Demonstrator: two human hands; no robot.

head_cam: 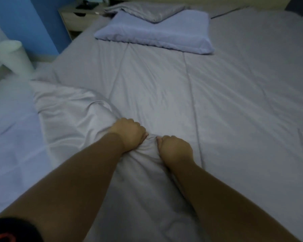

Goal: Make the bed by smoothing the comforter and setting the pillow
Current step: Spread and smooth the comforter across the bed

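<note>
A pale grey comforter (156,88) lies spread over the bed, with long creases running toward me. Its near left corner is bunched into a rumpled fold (68,109). My left hand (129,133) and my right hand (175,149) are side by side, both closed as fists on a gathered ridge of the comforter at the near middle. A light blue pillow (157,35) lies flat at the head of the bed, on top of the comforter's far edge. A folded grey blanket or pillowcase (147,10) rests on the pillow's far side.
A wooden nightstand (77,20) stands at the far left by the blue wall (33,23). A white cylindrical bin (12,56) sits on the floor to the left. The bare grey sheet (261,41) covers the right half of the bed.
</note>
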